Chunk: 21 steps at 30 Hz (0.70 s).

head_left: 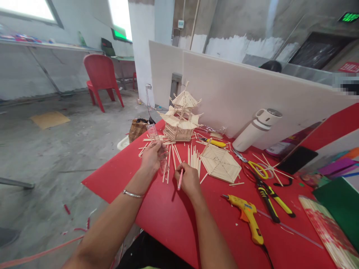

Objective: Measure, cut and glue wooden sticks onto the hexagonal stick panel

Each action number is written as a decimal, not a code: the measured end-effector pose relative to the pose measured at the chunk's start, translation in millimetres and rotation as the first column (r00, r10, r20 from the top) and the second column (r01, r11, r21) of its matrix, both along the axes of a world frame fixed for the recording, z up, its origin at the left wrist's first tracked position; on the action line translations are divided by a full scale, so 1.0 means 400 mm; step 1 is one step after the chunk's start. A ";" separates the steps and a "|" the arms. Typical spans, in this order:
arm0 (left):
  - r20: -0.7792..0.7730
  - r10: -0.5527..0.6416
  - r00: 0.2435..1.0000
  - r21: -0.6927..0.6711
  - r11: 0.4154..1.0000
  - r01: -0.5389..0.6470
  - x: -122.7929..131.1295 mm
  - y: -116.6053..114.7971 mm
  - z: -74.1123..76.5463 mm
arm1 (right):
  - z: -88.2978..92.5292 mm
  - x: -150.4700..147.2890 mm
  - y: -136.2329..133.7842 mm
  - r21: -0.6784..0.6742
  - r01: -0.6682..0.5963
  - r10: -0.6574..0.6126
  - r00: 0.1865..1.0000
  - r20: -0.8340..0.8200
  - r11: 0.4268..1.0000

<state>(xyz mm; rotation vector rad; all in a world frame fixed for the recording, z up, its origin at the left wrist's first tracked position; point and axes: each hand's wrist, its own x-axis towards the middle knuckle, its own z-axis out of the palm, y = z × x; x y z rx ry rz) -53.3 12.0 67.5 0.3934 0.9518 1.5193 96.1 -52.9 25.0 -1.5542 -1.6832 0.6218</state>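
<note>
My left hand [151, 156] is closed on a clear plastic ruler [158, 149] that lies across loose thin wooden sticks [171, 158] on the red table [168, 216]. A thin silver bracelet circles that wrist. My right hand [189, 180] is closed round a pink pencil [180, 179], its tip pointing down near the sticks. Just beyond stands a small pagoda model of sticks [181, 117]. A flat hexagonal stick panel [220, 163] lies to the right of my right hand.
A yellow glue gun [248, 218], yellow-handled pliers [270, 200], scissors [252, 164] and a yellow utility knife [214, 142] lie on the right. A white bottle [255, 129] leans against the white partition. Coloured paper sheets sit far right. A red chair [102, 78] stands on the floor.
</note>
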 end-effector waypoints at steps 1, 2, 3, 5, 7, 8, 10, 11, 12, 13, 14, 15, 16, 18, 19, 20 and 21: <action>-0.002 -0.018 1.000 -0.003 1.000 0.018 -0.004 0.001 0.001 | 0.000 -0.002 0.000 -0.010 -0.001 0.001 0.999 0.034 1.000; -0.006 -0.044 0.999 -0.009 0.999 0.044 -0.005 0.002 0.001 | 0.002 -0.003 -0.001 -0.009 0.014 -0.014 0.997 0.073 1.000; -0.011 -0.072 0.997 -0.016 0.997 0.072 -0.003 0.001 0.001 | 0.005 -0.003 0.000 -0.004 0.041 -0.040 0.992 0.117 0.999; -0.021 -0.121 0.992 -0.030 0.992 0.120 0.003 -0.002 -0.001 | 0.014 0.004 0.001 -0.005 0.110 -0.107 0.971 0.216 0.994; -0.025 -0.158 0.987 -0.039 0.987 0.157 0.011 -0.005 -0.005 | 0.024 0.015 0.003 -0.034 0.180 -0.161 0.937 0.309 0.983; -0.024 -0.174 0.985 -0.042 0.984 0.172 0.015 -0.006 -0.008 | 0.029 0.022 0.004 -0.054 0.207 -0.176 0.922 0.345 0.977; -0.026 -0.217 0.976 -0.059 0.975 0.215 0.022 -0.009 -0.013 | 0.036 0.032 0.006 -0.095 0.236 -0.180 0.899 0.398 0.967; -0.025 -0.248 0.968 -0.072 0.967 0.246 0.026 -0.011 -0.015 | 0.040 0.036 0.006 -0.111 0.244 -0.177 0.891 0.418 0.964; -0.023 -0.288 0.957 -0.088 0.954 0.285 0.030 -0.013 -0.017 | 0.044 0.038 0.005 -0.124 0.248 -0.172 0.885 0.433 0.961; -0.021 -0.333 0.943 -0.106 0.938 0.329 0.034 -0.015 -0.019 | 0.048 0.039 0.004 -0.136 0.252 -0.168 0.879 0.446 0.958; -0.020 -0.374 0.927 -0.121 0.922 0.369 0.037 -0.017 -0.020 | 0.053 0.038 0.003 -0.146 0.258 -0.166 0.874 0.458 0.955; -0.022 -0.405 0.914 -0.137 0.907 0.398 0.039 -0.019 -0.021 | 0.058 0.037 0.002 -0.154 0.259 -0.160 0.868 0.470 0.954; -0.028 -0.424 0.905 -0.151 0.897 0.415 0.040 -0.020 -0.022 | 0.063 0.036 0.001 -0.162 0.256 -0.150 0.863 0.483 0.953; -0.042 -0.432 0.901 -0.170 0.892 0.419 0.037 -0.021 -0.022 | 0.073 0.032 -0.002 -0.178 0.236 -0.114 0.850 0.514 0.955; -0.047 -0.428 0.903 -0.173 0.893 0.415 0.033 -0.020 -0.022 | 0.077 0.030 -0.002 -0.189 0.226 -0.093 0.840 0.534 0.956; -0.049 -0.421 0.906 -0.174 0.896 0.408 0.029 -0.018 -0.022 | 0.079 0.029 -0.002 -0.199 0.221 -0.075 0.827 0.557 0.955; -0.051 -0.411 0.910 -0.172 0.901 0.398 0.025 -0.016 -0.022 | 0.080 0.028 -0.002 -0.209 0.222 -0.062 0.812 0.580 0.952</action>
